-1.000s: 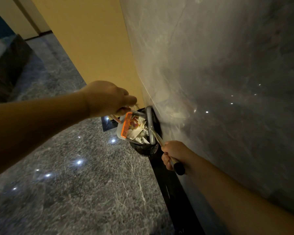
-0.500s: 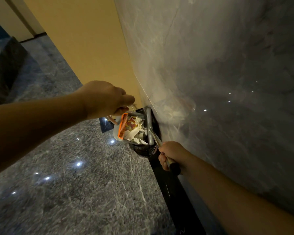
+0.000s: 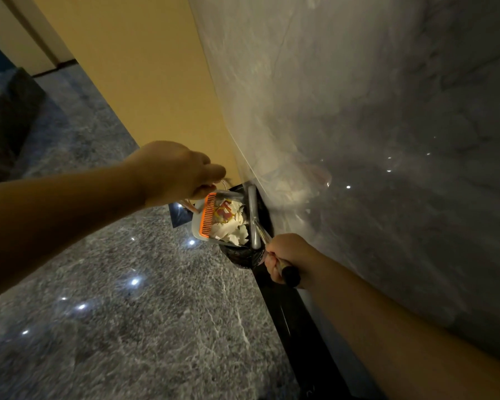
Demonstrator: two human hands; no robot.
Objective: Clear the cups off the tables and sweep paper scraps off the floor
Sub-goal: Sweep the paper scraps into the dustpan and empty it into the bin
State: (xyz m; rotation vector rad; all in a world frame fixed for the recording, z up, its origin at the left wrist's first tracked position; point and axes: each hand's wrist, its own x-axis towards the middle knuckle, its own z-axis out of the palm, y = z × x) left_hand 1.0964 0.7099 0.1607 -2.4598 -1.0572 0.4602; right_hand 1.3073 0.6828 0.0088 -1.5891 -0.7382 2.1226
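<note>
- Dustpan (image 3: 214, 223): holds paper scraps (image 3: 234, 226), tilted over dark bin (image 3: 240, 254) by wall.
- L hand (image 3: 175, 171): fingers curled on dustpan's handle.
- R hand (image 3: 289, 256): fist round broom handle (image 3: 285, 269).
- Progress: sweeping looks done; scraps not yet dumped. Cups, tables out of view; status unknown.

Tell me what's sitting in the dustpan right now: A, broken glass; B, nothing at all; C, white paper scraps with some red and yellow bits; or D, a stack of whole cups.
C. The dustpan, held over the black bin by the left hand, is piled with crumpled white paper scraps, some printed red and yellow, beside its orange comb edge.
</note>
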